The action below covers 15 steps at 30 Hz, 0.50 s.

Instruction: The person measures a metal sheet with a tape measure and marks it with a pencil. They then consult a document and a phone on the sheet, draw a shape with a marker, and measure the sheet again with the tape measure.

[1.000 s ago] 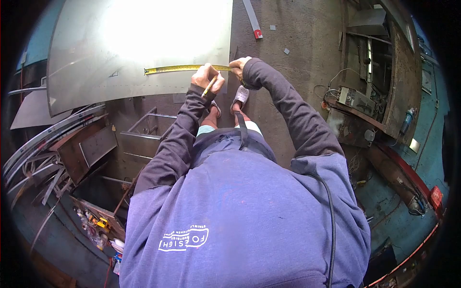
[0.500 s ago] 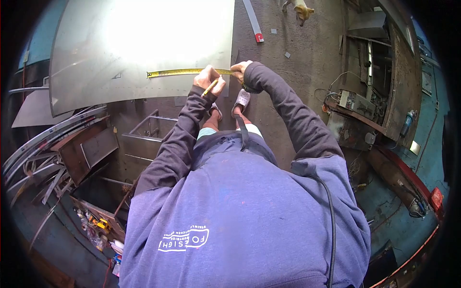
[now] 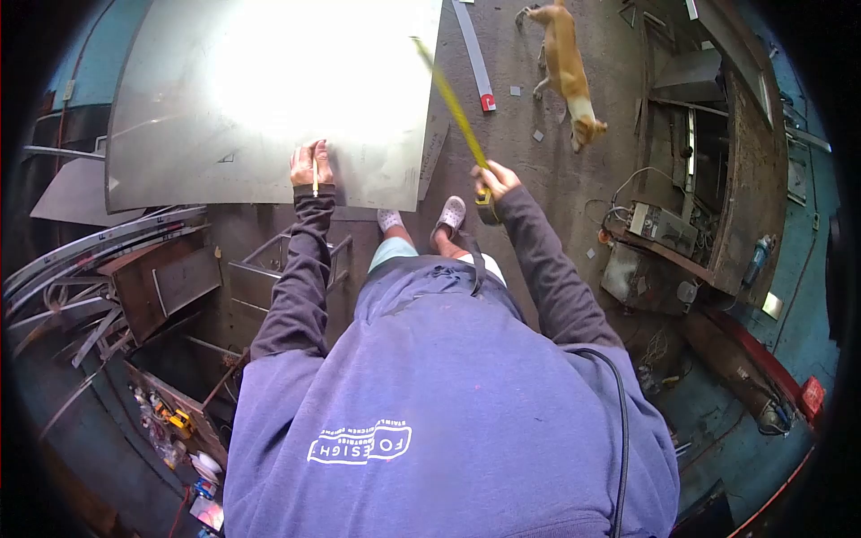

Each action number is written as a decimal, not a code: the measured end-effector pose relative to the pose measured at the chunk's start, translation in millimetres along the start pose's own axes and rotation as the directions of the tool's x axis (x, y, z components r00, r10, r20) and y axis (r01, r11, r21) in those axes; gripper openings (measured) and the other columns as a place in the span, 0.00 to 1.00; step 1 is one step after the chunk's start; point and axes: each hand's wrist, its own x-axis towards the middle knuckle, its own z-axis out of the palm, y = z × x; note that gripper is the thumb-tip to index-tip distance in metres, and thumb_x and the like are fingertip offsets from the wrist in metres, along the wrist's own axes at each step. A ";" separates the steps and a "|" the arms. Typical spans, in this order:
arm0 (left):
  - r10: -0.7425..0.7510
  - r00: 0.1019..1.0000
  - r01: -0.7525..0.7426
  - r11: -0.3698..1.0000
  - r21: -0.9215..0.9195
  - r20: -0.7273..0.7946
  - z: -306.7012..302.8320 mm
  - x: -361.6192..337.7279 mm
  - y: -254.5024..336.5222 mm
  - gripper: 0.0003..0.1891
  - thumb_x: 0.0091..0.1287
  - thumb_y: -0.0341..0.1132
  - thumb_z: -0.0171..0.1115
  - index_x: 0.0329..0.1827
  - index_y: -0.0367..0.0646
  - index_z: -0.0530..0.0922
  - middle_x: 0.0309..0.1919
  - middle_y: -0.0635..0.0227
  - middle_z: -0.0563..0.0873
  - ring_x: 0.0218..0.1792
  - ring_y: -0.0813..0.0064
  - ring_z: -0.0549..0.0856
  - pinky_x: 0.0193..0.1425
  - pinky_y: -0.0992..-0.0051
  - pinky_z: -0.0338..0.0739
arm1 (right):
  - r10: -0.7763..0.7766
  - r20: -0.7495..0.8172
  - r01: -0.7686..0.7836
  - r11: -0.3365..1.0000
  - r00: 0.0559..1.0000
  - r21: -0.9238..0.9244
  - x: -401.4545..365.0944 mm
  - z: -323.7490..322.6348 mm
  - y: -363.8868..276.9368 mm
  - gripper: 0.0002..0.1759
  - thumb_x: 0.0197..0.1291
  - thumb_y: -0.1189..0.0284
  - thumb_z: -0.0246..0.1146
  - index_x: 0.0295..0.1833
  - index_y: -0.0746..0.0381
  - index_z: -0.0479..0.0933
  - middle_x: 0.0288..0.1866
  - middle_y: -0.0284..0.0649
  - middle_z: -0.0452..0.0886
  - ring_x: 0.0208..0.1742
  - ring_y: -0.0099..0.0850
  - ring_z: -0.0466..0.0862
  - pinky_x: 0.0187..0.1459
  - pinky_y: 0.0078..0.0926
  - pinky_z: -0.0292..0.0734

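Head view: left hand (image 3: 310,163) grips pencil (image 3: 315,177), right hand (image 3: 500,180) tape measure (image 3: 464,125); shirt (image 3: 457,386) reads "FO".

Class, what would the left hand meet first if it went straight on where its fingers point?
Most likely the metal sheet: the left hand points forward over it. The two may be touching now; depth is unclear there.

Lg. sheet (image 3: 188,175): metal, smooth, semi-gloss, blown-out glare up top, few faint scuffs. Tape blade (image 3: 459,112): thin, smooth, prob. coated metal. Shirt (image 3: 466,377): matt cloth, soft creases; sleeves (image 3: 308,255) same, wrinkled. Floor (image 3: 529,179): concrete-like, rough, matt, stained. Clogs (image 3: 453,212): matt, plastic-looking. Cable (image 3: 625,448): smooth, rubbery/plastic. Dog (image 3: 565,63): short smooth fur. Bench (image 3: 753,197): rough, worn; wood vs. rusty metal unclear.
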 end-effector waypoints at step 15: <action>0.116 0.993 -0.113 0.973 0.201 -0.005 -1.2 -7.1 11.4 0.05 0.68 0.32 0.55 0.37 0.42 0.77 0.32 0.59 0.77 0.35 0.55 0.75 0.43 0.61 0.71 | 0.508 -0.559 -0.429 0.859 0.655 0.278 -226.6 -159.2 201.4 0.09 0.67 0.71 0.54 0.37 0.62 0.78 0.22 0.35 0.77 0.21 0.24 0.76 0.25 0.26 0.73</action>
